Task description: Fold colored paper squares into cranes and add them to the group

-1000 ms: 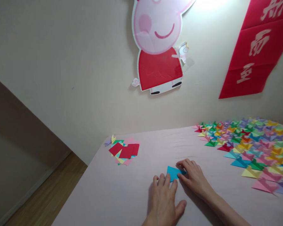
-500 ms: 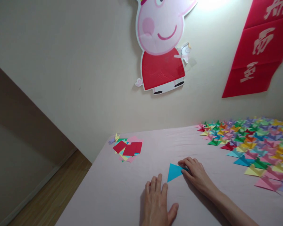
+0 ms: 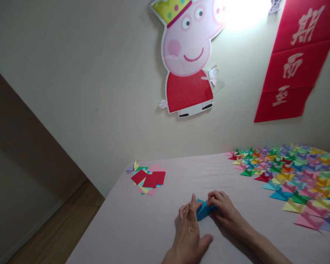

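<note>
Blue paper (image 3: 202,212) rests on pink cloth (image 3: 121,227), its right end pinched by the right hand (image 3: 222,207), fingers curled, while the left hand (image 3: 187,229) is open, thumb spread wide, 1 fingertip touching the paper's left part

and i'm getting vivid blue on the folded paper (image 3: 204,213), bright against the pale pink cloth (image 3: 143,227)! over to the paper pile (image 3: 154,180): deep red on top, with pink, yellow and green peeking out. what a patchwork across the folded figures (image 3: 286,176), pink, green, yellow, orange, purple, blue! up on the off-white wall (image 3: 112,73), my pink pig cutout (image 3: 189,88) wears red, its yellow crown (image 3: 165,8) dotted green, magenta and blue; the red banner (image 3: 277,73) carries pale characters (image 3: 293,66).
</note>
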Action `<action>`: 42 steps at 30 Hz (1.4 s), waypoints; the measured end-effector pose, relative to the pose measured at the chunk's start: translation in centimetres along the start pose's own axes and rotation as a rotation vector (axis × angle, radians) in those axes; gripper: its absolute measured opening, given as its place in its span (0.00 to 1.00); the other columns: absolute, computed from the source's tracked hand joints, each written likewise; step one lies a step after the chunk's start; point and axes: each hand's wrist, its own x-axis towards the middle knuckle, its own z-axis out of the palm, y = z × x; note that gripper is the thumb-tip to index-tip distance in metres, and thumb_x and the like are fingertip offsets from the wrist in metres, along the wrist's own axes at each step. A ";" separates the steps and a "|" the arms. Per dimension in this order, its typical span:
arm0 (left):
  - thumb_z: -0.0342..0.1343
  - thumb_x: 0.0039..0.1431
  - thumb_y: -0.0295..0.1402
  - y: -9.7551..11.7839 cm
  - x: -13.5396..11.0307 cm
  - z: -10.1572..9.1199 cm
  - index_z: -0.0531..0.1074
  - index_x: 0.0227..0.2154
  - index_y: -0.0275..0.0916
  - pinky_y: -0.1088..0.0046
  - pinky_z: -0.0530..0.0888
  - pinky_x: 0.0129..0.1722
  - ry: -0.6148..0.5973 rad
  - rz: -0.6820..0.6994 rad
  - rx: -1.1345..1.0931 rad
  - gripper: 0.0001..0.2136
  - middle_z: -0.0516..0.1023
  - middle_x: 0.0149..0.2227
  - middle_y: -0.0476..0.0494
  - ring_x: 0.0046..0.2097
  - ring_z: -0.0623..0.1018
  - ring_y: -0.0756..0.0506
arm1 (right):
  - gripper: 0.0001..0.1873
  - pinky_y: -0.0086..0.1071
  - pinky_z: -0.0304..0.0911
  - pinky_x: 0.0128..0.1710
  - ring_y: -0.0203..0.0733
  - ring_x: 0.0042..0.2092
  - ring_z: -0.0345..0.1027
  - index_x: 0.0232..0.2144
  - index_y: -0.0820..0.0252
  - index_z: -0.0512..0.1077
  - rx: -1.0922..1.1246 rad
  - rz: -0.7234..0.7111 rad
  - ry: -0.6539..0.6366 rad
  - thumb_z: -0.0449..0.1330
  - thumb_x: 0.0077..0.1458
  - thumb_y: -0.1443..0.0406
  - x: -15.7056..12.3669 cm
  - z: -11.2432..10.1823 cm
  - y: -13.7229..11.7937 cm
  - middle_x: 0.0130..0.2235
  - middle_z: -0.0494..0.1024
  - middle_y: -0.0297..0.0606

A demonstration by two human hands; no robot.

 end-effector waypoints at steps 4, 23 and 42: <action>0.59 0.56 0.39 -1.1 0.3 0.1 0.35 0.69 0.37 0.51 0.55 0.65 -0.086 0.083 0.014 0.46 0.52 0.68 0.35 0.68 0.55 0.38 | 0.16 0.40 0.62 0.46 0.46 0.45 0.65 0.29 0.52 0.74 -0.089 -0.076 0.009 0.52 0.48 0.77 0.4 0.1 0.3 0.42 0.74 0.37; 0.54 0.59 0.53 0.3 -0.5 2.3 0.63 0.62 0.35 0.54 0.66 0.58 -0.049 -0.036 0.130 0.34 0.70 0.58 0.36 0.55 0.69 0.34 | 0.12 0.33 0.65 0.41 0.40 0.39 0.71 0.34 0.52 0.76 -0.042 -0.088 -0.158 0.52 0.63 0.66 -1.6 -1.4 0.0 0.38 0.79 0.37; 0.52 0.62 0.26 0.0 1.2 0.5 0.62 0.59 0.50 0.63 0.70 0.47 -0.091 -0.046 0.096 0.24 0.68 0.52 0.44 0.47 0.69 0.41 | 0.10 0.34 0.62 0.37 0.43 0.35 0.70 0.33 0.54 0.69 0.123 0.346 -0.180 0.53 0.58 0.57 0.6 -0.2 0.3 0.32 0.76 0.36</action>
